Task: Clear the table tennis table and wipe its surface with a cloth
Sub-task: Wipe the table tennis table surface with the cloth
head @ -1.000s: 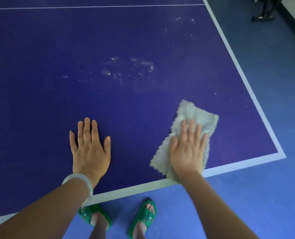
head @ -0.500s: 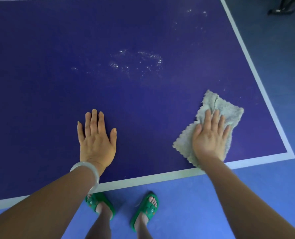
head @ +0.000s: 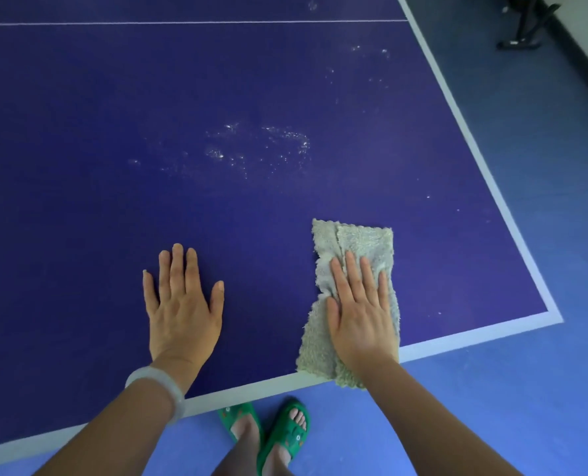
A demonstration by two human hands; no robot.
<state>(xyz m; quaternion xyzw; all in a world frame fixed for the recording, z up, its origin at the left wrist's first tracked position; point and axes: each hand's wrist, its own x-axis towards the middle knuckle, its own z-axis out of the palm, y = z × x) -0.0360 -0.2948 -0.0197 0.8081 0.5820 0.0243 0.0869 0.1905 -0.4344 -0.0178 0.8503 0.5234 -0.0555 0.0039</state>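
1. My right hand point(head: 359, 314), fingers straight and close together, presses the cloth point(head: 358, 237) flat. It has slid back left from the corner, and the cloth's near end now overlaps the white edge line.
2. My left hand point(head: 182, 304) stays flat on the table point(head: 80, 132), fingers slightly spread.
3. Farther away, the white specks point(head: 261, 149), perhaps dust, remain unwiped, so the wiping must go on there.
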